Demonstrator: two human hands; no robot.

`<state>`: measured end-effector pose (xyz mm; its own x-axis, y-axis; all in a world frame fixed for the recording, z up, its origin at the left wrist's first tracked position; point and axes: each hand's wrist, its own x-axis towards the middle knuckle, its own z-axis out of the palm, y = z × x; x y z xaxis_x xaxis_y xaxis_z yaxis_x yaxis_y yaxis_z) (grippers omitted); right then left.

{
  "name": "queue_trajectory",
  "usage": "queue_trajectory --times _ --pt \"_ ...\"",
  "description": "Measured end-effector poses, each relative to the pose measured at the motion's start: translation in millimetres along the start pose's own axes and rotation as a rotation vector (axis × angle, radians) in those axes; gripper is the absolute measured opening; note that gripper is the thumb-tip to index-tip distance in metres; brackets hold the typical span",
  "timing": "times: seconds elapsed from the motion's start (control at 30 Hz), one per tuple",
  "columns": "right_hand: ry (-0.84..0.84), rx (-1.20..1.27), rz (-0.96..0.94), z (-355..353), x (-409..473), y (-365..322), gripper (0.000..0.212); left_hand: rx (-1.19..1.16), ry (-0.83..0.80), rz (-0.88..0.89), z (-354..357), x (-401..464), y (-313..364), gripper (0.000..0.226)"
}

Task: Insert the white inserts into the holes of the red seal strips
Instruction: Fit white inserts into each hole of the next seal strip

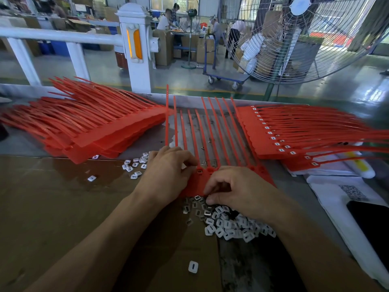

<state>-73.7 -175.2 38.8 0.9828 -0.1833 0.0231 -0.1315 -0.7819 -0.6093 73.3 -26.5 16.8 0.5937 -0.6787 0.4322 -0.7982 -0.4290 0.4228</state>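
While the left hand (168, 173) rests curled on the near end of a joined sheet of red seal strips (200, 180), its fingertips pinching the sheet's edge beside the row of holes, the right hand (237, 190) hangs over the same end with fingers bent down towards the pile of white inserts (229, 224); whether it already pinches one insert I cannot tell, since the fingertips hide the spot. This sheet lies on the bench (294, 180) directly between the two hands, its long axis running away from the person, tails pointing to the far edge and the holed heads nearest the wrists. The loose inserts sit just beside and below the right hand, so that hand is the nearer one for picking, and the holes lie only a short reach up and to the left of it. A smaller scatter of inserts (134, 165) lies to the left hand's side. To the left a heap of unfilled strips (88, 127) waits; to the right a stack of finished strips (273, 131) shows white in its holes
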Motion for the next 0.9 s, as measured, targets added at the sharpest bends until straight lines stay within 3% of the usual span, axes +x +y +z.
queue_trajectory --times 0.27,0.43,0.73,0.9 --pt "0.018 -0.085 -0.047 0 -2 -3 0.004 -0.02 -0.004 -0.022 -2 0 1 0.008" --pt "0.07 -0.095 -0.051 4 0 -1 0.009 -0.019 0.02 -0.009 -2 0 2 0.007" --pt "0.301 0.212 0.084 5 2 -2 0.016 -0.121 -0.007 0.036 -8 1 11 0.004" --pt "0.344 0.401 0.157 5 5 0 0.019 -0.172 -0.05 0.109 -11 -1 16 0.009"
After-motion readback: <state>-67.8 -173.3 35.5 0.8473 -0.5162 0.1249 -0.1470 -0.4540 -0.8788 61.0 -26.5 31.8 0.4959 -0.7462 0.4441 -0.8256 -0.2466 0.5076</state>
